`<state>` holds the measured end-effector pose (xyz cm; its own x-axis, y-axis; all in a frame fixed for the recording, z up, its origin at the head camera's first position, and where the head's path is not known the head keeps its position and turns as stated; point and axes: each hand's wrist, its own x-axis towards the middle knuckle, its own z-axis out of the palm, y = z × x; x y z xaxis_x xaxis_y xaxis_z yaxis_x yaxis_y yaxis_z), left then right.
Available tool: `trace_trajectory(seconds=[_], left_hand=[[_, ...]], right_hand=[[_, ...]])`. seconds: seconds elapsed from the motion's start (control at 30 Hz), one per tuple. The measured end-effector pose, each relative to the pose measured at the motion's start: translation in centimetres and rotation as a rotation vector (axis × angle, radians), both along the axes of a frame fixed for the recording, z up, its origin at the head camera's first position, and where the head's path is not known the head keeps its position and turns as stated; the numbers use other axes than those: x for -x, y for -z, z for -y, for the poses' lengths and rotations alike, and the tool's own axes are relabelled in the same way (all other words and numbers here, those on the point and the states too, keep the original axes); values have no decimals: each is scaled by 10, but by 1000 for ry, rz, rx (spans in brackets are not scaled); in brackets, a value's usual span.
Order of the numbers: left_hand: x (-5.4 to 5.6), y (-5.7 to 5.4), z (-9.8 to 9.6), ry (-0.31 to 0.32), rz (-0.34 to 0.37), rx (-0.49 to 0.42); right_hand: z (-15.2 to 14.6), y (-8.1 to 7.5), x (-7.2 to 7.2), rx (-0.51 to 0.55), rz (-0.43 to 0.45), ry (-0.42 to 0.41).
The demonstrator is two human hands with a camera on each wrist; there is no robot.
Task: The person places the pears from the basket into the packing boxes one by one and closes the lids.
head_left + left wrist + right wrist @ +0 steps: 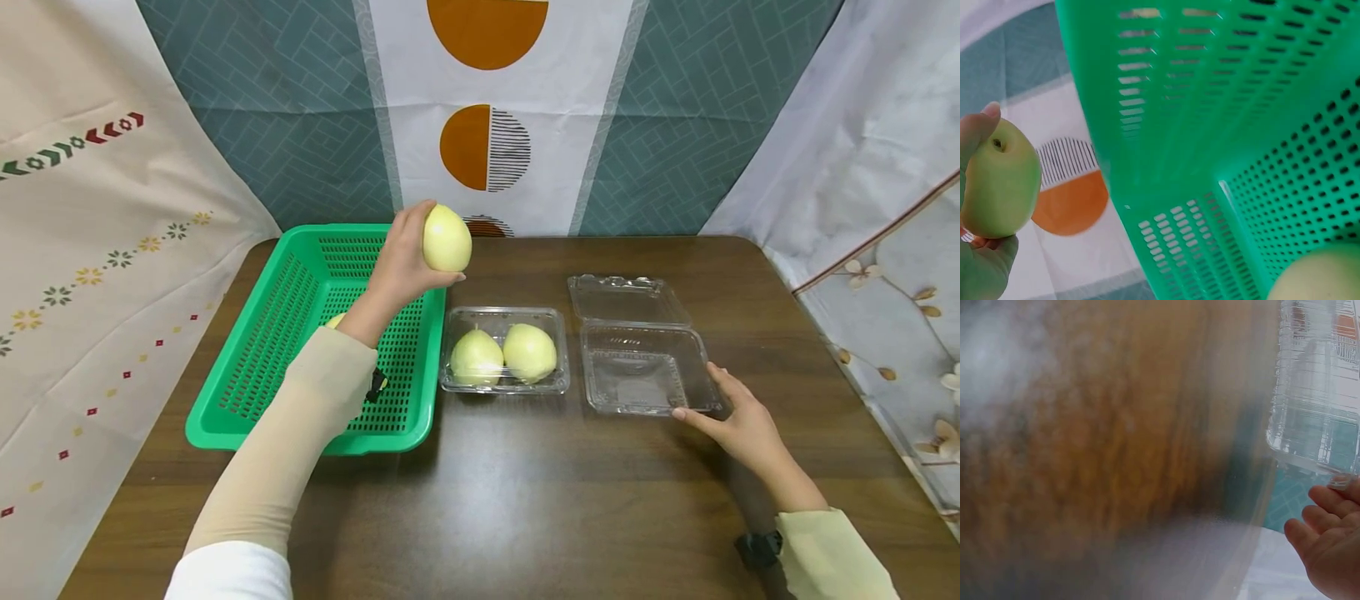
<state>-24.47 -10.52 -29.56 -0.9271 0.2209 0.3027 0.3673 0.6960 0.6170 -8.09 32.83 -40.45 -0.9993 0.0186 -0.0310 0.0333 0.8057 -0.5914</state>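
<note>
Evidently, we are boxing pears, and the step in hand looks like a transfer: our left hand (408, 254) grasps a pear (447, 239) between thumb and fingers, holding it up by the far right corner of the basket (247, 346). Our right hand (738, 425) spans the near right corner of the open box (641, 379), thumb at the near edge and fingers at the right side, seemingly to steady it. That box has no pear in it, and its lid (628, 300) lies folded back. Between it and the basket stands the packed box (506, 315) with two pears (477, 358) side by side.

As we judge it, the next move calls for bringing the held pear rightward over the packed box, lowering it into the open box and loosening the left fingers only once it rests there.

From the left wrist we see the dimpled end of the held pear and more of the pear in the basket (1322, 275), which our sleeve mostly hides in the head view. The right wrist view adds our loosely bent fingers beneath the box edge, but neither wrist view shows the packed box.
</note>
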Motion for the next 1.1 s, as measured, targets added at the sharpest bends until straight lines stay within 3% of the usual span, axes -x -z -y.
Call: trace_trajectory(seconds=[0.5, 1.1], left_hand=[[-17, -21, -50, 99, -3, 66], [-37, -25, -140, 236, 32, 95]], right_hand=[[0, -1, 1, 1, -18, 4], [0, -2, 0, 10, 22, -3]])
